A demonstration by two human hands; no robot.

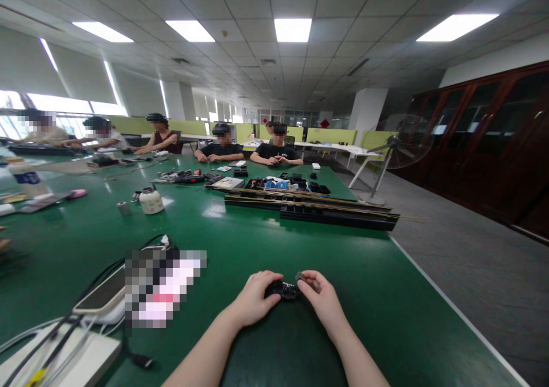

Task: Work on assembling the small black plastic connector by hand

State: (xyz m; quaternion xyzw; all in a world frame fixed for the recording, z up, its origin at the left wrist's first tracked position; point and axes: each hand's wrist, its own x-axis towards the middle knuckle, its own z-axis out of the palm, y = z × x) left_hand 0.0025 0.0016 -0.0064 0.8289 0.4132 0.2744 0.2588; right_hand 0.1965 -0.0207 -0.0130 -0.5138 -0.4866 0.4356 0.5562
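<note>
A small black plastic part (286, 290) with light metallic bits along its top lies low over the green table in front of me. My left hand (256, 296) is closed around its left end, thumb in front and fingers behind. Just off its right end, my right hand (318, 293) pinches a small dark greyish piece (299, 275) between thumb and fingertips. The exact kind of either piece is too small to make out.
Long black rails (338, 218) with thin brass-coloured rods lie across the table ahead. A white phone-like device (105, 295) with cables and a white box (64, 355) are at left. Beyond stand a round jar (151, 200) and a metal cylinder (124, 208). Several people sit around the table.
</note>
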